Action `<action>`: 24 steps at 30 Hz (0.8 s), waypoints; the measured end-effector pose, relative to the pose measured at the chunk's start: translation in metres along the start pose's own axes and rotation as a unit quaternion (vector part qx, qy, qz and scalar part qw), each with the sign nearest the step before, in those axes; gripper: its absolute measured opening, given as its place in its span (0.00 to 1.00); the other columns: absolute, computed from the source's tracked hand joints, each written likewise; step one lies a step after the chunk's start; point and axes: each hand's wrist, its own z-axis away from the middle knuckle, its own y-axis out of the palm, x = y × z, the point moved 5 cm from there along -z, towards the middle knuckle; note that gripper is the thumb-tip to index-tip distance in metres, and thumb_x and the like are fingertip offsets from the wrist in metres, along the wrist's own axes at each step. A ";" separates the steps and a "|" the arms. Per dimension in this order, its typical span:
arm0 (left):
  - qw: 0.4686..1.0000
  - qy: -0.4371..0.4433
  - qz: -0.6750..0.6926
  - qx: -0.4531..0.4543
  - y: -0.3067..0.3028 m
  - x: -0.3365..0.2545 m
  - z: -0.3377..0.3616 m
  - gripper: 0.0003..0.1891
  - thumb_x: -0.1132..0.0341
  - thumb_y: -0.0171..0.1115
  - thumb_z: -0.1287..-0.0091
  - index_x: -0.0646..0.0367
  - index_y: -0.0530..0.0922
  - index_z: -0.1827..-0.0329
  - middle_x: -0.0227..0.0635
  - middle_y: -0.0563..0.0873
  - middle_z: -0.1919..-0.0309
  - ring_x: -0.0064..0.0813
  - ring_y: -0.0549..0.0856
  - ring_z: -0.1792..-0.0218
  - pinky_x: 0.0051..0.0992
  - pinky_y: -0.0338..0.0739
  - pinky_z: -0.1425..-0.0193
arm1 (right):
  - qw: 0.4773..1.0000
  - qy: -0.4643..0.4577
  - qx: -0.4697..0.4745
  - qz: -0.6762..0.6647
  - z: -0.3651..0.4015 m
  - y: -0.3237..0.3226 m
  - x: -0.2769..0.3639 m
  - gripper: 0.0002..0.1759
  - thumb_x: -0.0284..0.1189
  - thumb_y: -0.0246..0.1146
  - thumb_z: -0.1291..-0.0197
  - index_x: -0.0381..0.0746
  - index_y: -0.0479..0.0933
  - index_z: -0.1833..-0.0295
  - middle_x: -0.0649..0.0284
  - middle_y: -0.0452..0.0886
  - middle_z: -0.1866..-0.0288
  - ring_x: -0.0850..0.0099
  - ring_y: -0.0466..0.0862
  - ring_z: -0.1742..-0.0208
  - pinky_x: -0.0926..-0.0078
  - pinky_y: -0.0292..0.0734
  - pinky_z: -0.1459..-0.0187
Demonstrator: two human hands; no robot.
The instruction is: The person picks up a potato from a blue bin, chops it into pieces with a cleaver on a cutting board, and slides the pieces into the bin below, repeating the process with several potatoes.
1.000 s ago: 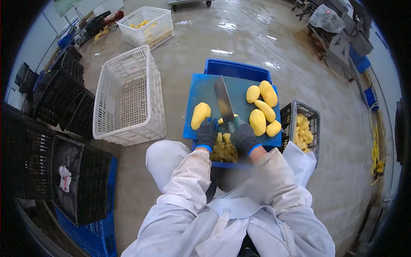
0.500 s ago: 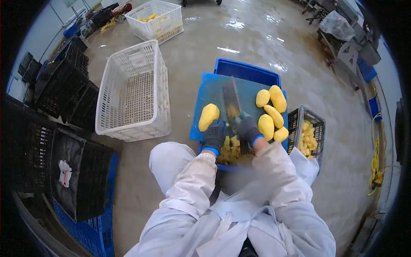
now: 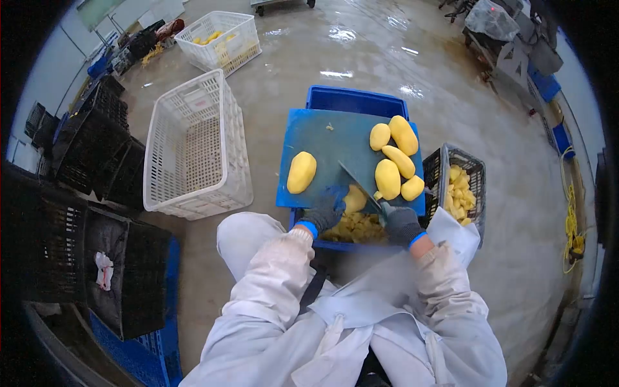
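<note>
A large knife is in my gloved right hand, its blade angled up and left over the board's near edge. My gloved left hand is closed against a peeled potato just left of the blade; its fingertips are blurred. One whole potato lies apart on the left of the blue cutting board. On the right side several more peeled potatoes are grouped. Below the board's near edge, cut pieces lie in the blue bin that supports the board.
To the right stands a black crate with potato pieces. A white crate is on the wet floor at left, and another white crate with yellow pieces stands farther back. Black crates are stacked along the left side.
The knife has swung from nearly upright to a leftward slant, and my right hand has moved right and toward me. My left hand has shifted slightly nearer. The view has shifted a little.
</note>
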 end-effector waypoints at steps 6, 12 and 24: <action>0.990 -0.064 0.104 0.068 -0.022 0.023 0.026 0.16 0.60 0.60 0.38 0.54 0.80 0.48 0.45 0.83 0.52 0.48 0.79 0.47 0.40 0.68 0.37 | 0.995 -0.006 0.099 -0.029 0.041 -0.007 0.002 0.17 0.40 0.58 0.42 0.44 0.74 0.51 0.52 0.83 0.68 0.54 0.84 0.66 0.55 0.77 0.65; 0.959 -0.260 0.036 -0.108 -0.098 0.119 -0.032 0.24 0.53 0.55 0.35 0.54 0.74 0.40 0.51 0.81 0.51 0.52 0.80 0.50 0.41 0.74 0.44 | 0.979 0.105 -0.047 -0.166 0.050 -0.026 0.002 0.16 0.39 0.57 0.38 0.45 0.75 0.47 0.52 0.83 0.68 0.55 0.84 0.66 0.57 0.77 0.63; 0.973 -0.214 0.000 -0.086 -0.004 0.038 -0.019 0.27 0.64 0.61 0.41 0.52 0.72 0.36 0.51 0.75 0.45 0.51 0.74 0.43 0.41 0.68 0.37 | 0.932 0.159 -0.040 -0.324 0.017 0.006 0.032 0.19 0.39 0.55 0.36 0.35 0.72 0.48 0.41 0.80 0.60 0.44 0.80 0.56 0.53 0.75 0.55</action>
